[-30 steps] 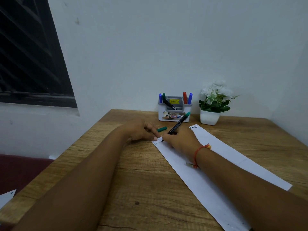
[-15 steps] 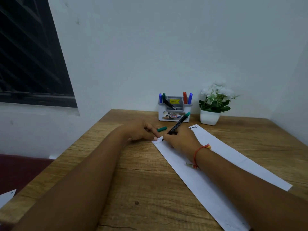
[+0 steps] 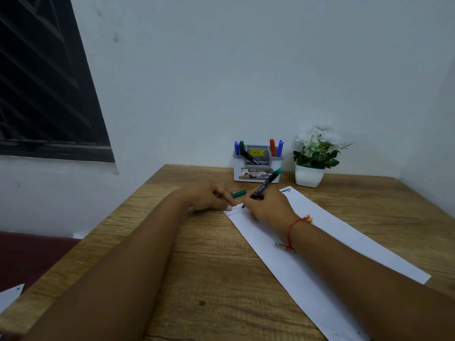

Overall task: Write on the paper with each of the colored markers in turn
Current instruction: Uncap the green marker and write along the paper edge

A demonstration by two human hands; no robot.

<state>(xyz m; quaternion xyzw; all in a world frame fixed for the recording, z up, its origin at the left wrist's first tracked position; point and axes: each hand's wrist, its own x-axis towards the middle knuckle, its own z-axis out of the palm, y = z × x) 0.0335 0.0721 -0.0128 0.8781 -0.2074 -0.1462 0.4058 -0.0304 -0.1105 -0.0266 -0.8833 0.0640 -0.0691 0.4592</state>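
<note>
A long white paper (image 3: 327, 244) lies at an angle across the wooden table. My right hand (image 3: 266, 206) grips a black marker with a green end (image 3: 267, 183), its tip touching the paper's near-left corner beside some faint writing. My left hand (image 3: 209, 195) rests on the table with a fingertip pressing that corner and holds the green cap (image 3: 238, 193). Dark writing (image 3: 286, 190) marks the paper's far corner. A grey and white holder (image 3: 257, 168) at the back keeps blue, green, red and black markers.
A white pot with white flowers (image 3: 314, 157) stands right of the holder by the wall. A dark window (image 3: 44, 89) fills the left. The table's left edge (image 3: 103, 230) drops to a dark red floor. A scrap of paper (image 3: 11, 295) lies at lower left.
The marker tip has crept slightly along the paper's corner while writing. My left hand has stayed in place with the cap.
</note>
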